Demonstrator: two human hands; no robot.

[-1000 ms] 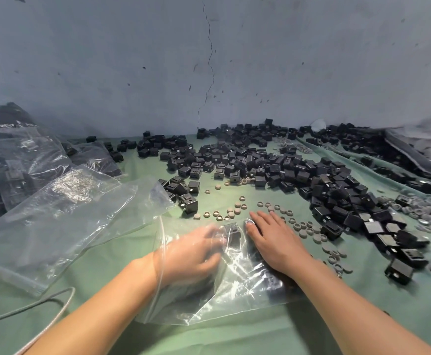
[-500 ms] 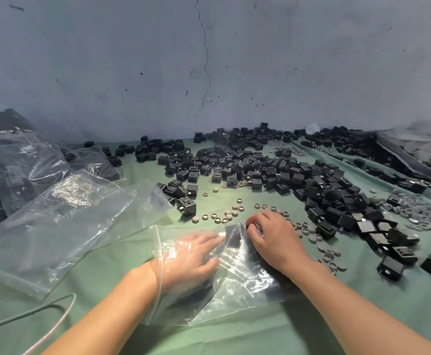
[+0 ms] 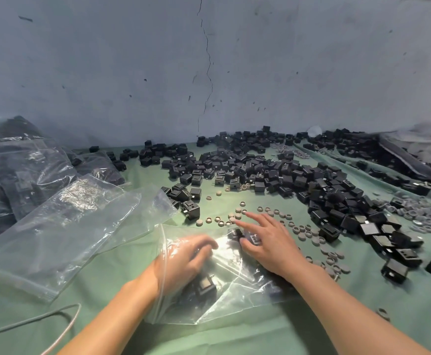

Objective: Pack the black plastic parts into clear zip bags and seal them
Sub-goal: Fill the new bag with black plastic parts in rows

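Observation:
A clear zip bag (image 3: 237,298) lies on the green cloth in front of me. My left hand (image 3: 186,262) is inside it up to the wrist, fingers relaxed and flat. A black plastic part (image 3: 205,286) sits in the bag beside that hand, and another black part (image 3: 237,233) shows at the bag's far end. On top of that far end rests my right hand (image 3: 268,242), its fingers spread straight and its thumb beside the part. A big pile of loose black parts (image 3: 273,172) stretches across the cloth behind and to the right.
Small beige round caps (image 3: 234,216) are scattered just beyond my fingers. Empty clear bags (image 3: 68,221) lie at left, with filled bags (image 3: 17,170) behind them. Grey rings (image 3: 414,213) lie at right, a thin cable (image 3: 29,321) at lower left. A cracked wall closes the back.
My right hand's fingers, curled at the bag's far end half a second ago, are now spread out straight. My left hand stays inside the bag, barely moved.

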